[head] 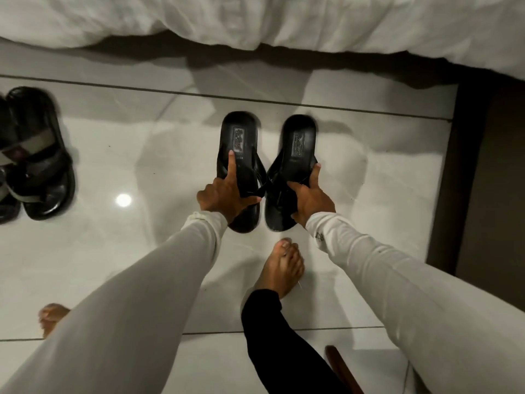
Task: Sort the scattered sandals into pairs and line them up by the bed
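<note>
Two matching black sandals sit side by side on the glossy white floor, heels toward the bed (284, 21). My left hand (227, 191) grips the left black sandal (240, 137) at its straps, index finger stretched along the insole. My right hand (311, 197) grips the right black sandal (299, 143) around its strap and outer edge. At the far left lies another dark sandal with grey straps (42, 155), with a second one (5, 166) beside it, cut off by the frame edge.
White bedding hangs over the bed's edge along the top. A dark wooden panel (483, 180) stands at the right. My bare feet (281, 268) are on the tiles just behind the sandals. A brown wooden piece (341, 368) shows at the bottom.
</note>
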Available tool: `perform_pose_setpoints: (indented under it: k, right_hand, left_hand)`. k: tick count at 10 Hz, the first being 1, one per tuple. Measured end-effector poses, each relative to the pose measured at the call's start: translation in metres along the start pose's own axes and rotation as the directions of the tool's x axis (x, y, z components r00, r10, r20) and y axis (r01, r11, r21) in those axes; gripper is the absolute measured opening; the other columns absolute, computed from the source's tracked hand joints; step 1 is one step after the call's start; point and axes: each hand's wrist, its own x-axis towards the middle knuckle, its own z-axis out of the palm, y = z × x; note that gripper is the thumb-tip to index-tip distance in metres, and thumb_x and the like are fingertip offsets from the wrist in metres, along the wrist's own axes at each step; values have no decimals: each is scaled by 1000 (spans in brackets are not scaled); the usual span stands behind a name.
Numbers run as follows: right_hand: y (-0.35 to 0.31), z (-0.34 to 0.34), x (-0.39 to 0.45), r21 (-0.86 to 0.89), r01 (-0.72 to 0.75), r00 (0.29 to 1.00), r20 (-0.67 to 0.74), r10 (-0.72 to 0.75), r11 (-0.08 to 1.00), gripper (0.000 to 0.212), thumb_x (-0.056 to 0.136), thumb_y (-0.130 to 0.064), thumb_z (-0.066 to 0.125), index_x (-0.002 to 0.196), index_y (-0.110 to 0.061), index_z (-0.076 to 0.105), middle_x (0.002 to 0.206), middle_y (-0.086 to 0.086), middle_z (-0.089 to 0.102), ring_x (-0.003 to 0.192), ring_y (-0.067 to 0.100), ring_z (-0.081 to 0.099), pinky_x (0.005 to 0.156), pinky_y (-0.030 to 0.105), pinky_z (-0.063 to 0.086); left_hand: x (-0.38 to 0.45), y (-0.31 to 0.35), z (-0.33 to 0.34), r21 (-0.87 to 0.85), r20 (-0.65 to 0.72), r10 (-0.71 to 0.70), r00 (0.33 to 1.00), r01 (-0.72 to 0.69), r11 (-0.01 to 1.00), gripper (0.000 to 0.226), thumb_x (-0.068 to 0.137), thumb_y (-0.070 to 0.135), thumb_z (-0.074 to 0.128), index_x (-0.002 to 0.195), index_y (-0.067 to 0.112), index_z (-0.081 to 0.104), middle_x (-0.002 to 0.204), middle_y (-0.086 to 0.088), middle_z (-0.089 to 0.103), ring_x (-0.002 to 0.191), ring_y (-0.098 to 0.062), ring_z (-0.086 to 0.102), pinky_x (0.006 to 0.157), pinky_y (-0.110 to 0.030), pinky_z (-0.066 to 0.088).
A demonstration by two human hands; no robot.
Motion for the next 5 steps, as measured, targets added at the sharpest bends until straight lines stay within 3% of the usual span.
perform_pose_setpoints:
  k: [1,2,3,4,5]
  right_hand:
    - [2,-2,2,-17,6,1000,2,-6,1000,81,79,-11,75,146,-39,42,165,16,-24,119,45,61,101,45,52]
    - [2,-6,2,-21,16,1000,-5,-16,1000,81,79,-12,76,148,-37,42,166,12,-22,126,44,56,103,46,51]
    - [-3,-13,-6,-73,21,999,-25,-23,997,93,79,-13,78,154,-37,28,167,13,-19,149,44,26,111,54,42]
    - [-16,-23,-39,-111,-16,1000,-16,14,994,103,78,-22,79,158,-34,15,166,17,-16,152,46,14,113,57,36]
    - [-39,-38,-88,-132,-15,996,-89,4,991,100,79,-36,76,158,-30,15,166,20,-7,152,44,13,116,57,30]
  left_hand:
    - [1,1,-2,-3,4,1,1000,-1,1000,126,68,75,67,153,36,-16,111,-21,68,93,-38,69,77,-46,51]
    - [0,1,-5,-6,-3,-4,1000,4,1000,122,70,74,66,154,35,-14,111,-20,68,93,-38,69,76,-45,51]
    - [-16,0,-8,-4,-11,-1,1000,1,1000,117,75,72,62,155,32,-13,111,-20,68,94,-38,69,73,-43,49]
    - [-51,-8,-24,-17,-14,25,1000,-25,1000,107,80,72,54,156,28,-6,118,-18,65,101,-38,66,75,-43,48]
    - [-111,-20,-49,94,-126,120,985,-109,990,98,81,73,48,157,24,9,133,-16,54,115,-38,56,88,-48,46]
